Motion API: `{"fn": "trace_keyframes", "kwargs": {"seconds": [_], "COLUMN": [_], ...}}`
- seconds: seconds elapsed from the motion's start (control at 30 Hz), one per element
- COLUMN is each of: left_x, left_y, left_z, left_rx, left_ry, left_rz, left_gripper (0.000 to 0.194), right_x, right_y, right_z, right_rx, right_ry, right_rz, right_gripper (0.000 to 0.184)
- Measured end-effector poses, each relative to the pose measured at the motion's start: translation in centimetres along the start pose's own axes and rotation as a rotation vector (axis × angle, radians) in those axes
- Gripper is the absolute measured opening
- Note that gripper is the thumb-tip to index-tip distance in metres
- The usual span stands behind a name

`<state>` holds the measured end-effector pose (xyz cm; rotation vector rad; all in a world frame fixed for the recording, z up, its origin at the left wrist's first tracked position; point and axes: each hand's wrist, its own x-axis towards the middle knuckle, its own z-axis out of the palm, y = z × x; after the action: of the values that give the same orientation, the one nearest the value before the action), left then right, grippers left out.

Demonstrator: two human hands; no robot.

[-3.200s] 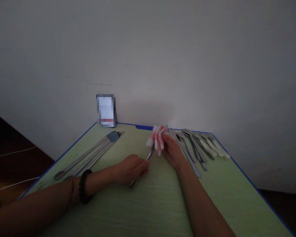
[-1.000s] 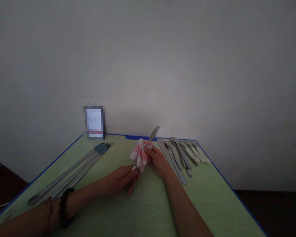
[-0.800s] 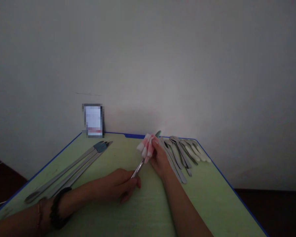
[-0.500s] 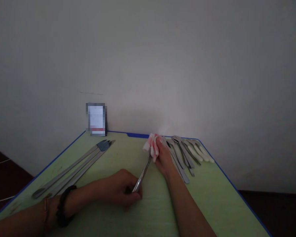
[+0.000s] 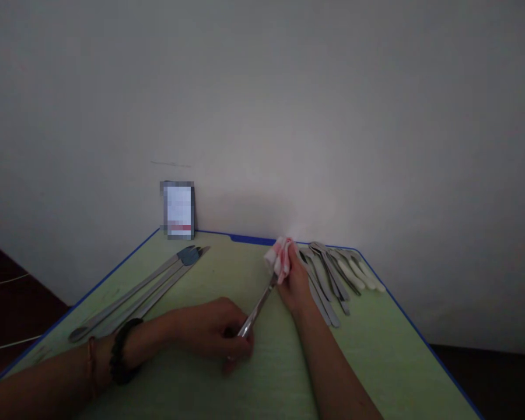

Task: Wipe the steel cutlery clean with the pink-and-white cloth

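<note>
My left hand (image 5: 221,329) is closed on the near end of a shiny metal utensil (image 5: 259,306), which slants up and away over the table. Its far end is hidden inside a pink and white cloth (image 5: 281,259). My right hand (image 5: 296,281) pinches that cloth around the utensil's far end, so its kind cannot be told. Just right of my right hand lies a group of metal cutlery (image 5: 328,274), some pieces with white handles (image 5: 352,274). Left of my left hand are several long metal utensils (image 5: 157,286), side by side, with blue-grey reflections at their far ends.
The green table (image 5: 227,268) has a blue edge and stands against a grey wall (image 5: 262,116). A device with a lit, blurred screen (image 5: 179,210) leans on the wall at the back left. White cords (image 5: 9,280) show on the dark floor at left.
The view has shifted slightly, so the table and cutlery appear a little further right. The cloth and my right hand have moved slightly right; both hands keep their hold.
</note>
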<state>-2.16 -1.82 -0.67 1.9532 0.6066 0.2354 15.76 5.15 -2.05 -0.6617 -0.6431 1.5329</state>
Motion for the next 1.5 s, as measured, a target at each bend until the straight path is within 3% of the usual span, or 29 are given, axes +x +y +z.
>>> {"fn": "trace_keyframes", "kwargs": {"seconds": [0.1, 0.2, 0.4, 0.57, 0.67, 0.8, 0.97, 1.1, 1.2, 1.37, 1.5], "left_x": [-0.2, 0.0, 0.6, 1.1, 1.2, 0.9, 0.6, 0.8, 1.0, 1.2, 1.1], "left_y": [0.2, 0.2, -0.2, -1.1, -1.2, -0.7, -0.4, -0.8, -0.9, -1.0, -1.0], "left_z": [-0.7, -1.0, -0.4, -0.4, -0.7, -0.9, -0.9, -0.8, -0.7, -0.5, -0.6], "left_rx": [-0.144, -0.321, -0.384, -0.547, -0.649, -0.599, -0.511, -0.516, -0.499, -0.481, -0.454], "left_ry": [-0.132, -0.148, 0.141, 0.287, 0.260, 0.180, 0.057, 0.079, 0.115, 0.223, 0.199], "left_rz": [-0.006, -0.018, -0.049, -0.069, -0.064, -0.057, -0.052, -0.059, -0.086, -0.102, -0.104], "left_gripper": [0.034, 0.039, 0.046, 0.050, 0.051, 0.047, 0.045, 0.047, 0.047, 0.047, 0.047], "right_x": [0.5, 0.4, -0.9, -1.2, -1.2, -0.9, 0.1, 0.5, 0.1, -1.0, -0.8], "right_y": [-0.3, -0.4, 0.2, 0.0, -0.3, -0.2, -0.2, -0.4, -0.4, 0.0, 0.1], "right_z": [-0.1, 0.0, 0.1, 0.2, 0.4, 0.5, -0.2, -0.7, -0.3, 0.4, 0.3], "right_rx": [0.151, 0.105, -0.276, -0.214, -0.139, -0.087, 0.179, 0.260, 0.199, -0.108, -0.065], "right_ry": [0.052, 0.019, -0.223, -0.188, -0.171, -0.125, 0.021, 0.046, 0.034, -0.095, -0.078], "right_rz": [-0.042, -0.024, 0.113, 0.087, 0.085, 0.088, 0.034, 0.030, 0.008, 0.038, 0.037], "right_gripper": [0.021, 0.020, 0.027, 0.028, 0.029, 0.029, 0.019, 0.018, 0.019, 0.028, 0.025]}}
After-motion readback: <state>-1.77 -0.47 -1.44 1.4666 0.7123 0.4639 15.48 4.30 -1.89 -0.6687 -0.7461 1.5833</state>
